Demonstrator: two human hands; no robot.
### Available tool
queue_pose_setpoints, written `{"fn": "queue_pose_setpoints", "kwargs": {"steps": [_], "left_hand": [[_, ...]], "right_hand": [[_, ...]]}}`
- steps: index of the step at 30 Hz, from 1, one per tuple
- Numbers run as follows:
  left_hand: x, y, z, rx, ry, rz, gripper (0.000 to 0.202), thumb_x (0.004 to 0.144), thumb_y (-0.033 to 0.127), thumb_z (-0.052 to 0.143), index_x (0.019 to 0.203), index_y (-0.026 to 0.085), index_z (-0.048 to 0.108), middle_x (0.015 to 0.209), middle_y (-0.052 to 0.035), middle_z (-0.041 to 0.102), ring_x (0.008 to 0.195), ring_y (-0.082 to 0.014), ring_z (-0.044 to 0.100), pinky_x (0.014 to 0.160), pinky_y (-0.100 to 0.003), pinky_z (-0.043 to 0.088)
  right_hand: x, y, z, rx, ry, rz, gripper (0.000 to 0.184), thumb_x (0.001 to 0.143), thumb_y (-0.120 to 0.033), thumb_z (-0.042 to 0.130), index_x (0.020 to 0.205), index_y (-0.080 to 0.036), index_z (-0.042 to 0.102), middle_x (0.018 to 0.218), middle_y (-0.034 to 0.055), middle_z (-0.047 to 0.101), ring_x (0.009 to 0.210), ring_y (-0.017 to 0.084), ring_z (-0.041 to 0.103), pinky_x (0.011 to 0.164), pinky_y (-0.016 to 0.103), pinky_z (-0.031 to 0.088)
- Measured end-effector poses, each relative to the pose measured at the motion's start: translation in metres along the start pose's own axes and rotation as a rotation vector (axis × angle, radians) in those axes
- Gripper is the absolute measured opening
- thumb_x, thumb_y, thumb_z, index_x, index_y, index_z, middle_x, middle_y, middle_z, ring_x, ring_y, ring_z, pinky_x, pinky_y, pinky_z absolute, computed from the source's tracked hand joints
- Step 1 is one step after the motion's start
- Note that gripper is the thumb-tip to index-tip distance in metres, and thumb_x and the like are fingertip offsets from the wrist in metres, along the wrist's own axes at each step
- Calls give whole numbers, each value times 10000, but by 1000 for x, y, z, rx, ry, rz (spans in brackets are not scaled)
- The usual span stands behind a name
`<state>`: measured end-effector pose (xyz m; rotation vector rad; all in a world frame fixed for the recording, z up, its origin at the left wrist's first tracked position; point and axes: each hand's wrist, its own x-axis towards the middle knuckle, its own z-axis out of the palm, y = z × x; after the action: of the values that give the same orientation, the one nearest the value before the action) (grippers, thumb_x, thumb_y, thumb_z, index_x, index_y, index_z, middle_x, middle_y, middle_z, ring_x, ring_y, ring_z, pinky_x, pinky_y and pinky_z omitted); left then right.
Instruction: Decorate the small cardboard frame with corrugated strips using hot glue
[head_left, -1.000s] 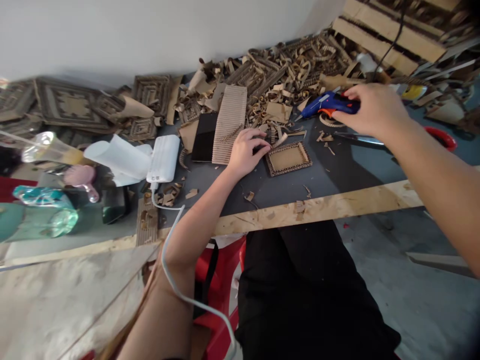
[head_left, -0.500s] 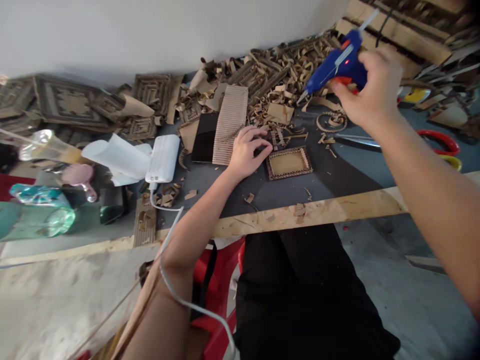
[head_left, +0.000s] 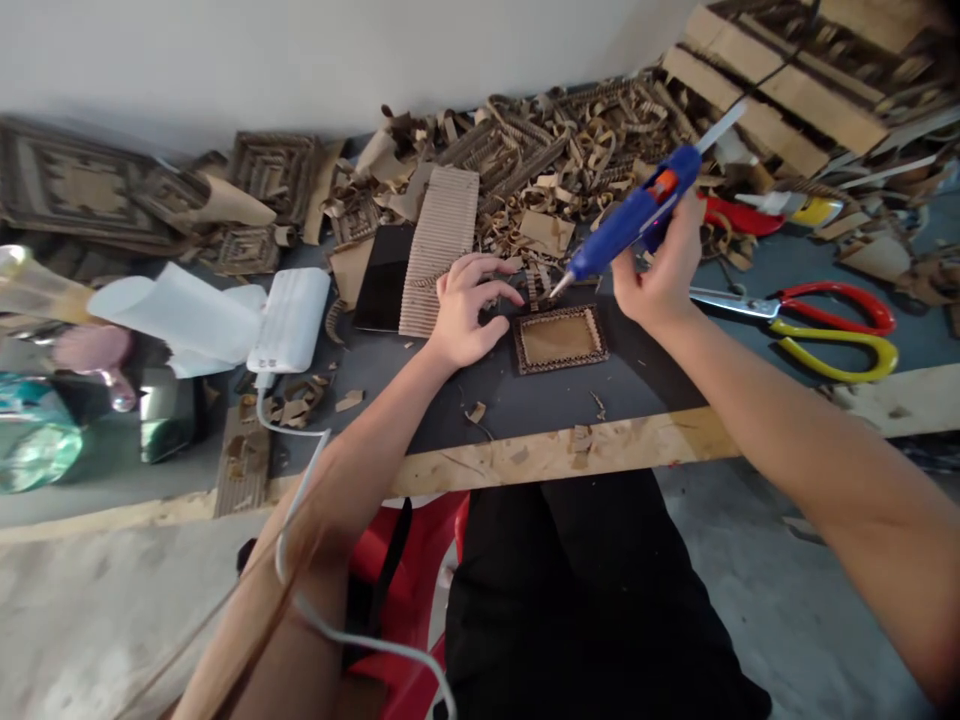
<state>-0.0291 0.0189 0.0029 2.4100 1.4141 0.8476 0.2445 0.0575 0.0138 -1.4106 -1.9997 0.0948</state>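
My right hand [head_left: 664, 265] grips a blue glue gun [head_left: 626, 220], a glue stick poking from its back. Its nozzle points down and left, just above the far edge of a small rectangular cardboard frame [head_left: 561, 340] with a corrugated rim. To the left of that frame, my left hand [head_left: 472, 310] rests with fingers apart and slightly curled, holding nothing that I can see. Under or beside its fingertips lie a sheet of corrugated cardboard [head_left: 442, 240] and a dark flat panel [head_left: 384, 278]. A small ladder-like cardboard piece [head_left: 534, 288] sits behind the frame.
Scissors [head_left: 817, 315] with red and yellow handles lie at right. Curled cardboard strips [head_left: 585, 150] heap along the wall. A white power bank [head_left: 291, 318] trails a cable [head_left: 300, 500] over my left arm. White paper [head_left: 180, 315] and a pink hairbrush [head_left: 94, 350] are at left.
My right hand has brought the glue gun down and left, from above the scissors to near the small frame. My left hand has stayed about where it was, its fingers a little more spread.
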Motion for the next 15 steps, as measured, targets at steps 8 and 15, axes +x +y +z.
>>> {"fn": "queue_pose_setpoints", "kwargs": {"steps": [8,15], "left_hand": [[3,-5,2,-3,25,-18,228,823,287,603,991,281,756,1316,-60,659,1340,-343,502,1147,-558,335],[0,-2,-9,-71,-217,182,963,502,772,829,1271,228,629,1427,-167,574,1413,-449,407,1177,-616,279]], "right_hand": [[5,8,-7,164,-198,27,665,896,-745,418,1394,-304,417,1312,133,560,1227,332,499,1025,472,438],[5,0,-7,24,-171,-52,587,931,-612,458,1403,-262,452,1359,160,541,1348,381,441,1102,569,396]]}}
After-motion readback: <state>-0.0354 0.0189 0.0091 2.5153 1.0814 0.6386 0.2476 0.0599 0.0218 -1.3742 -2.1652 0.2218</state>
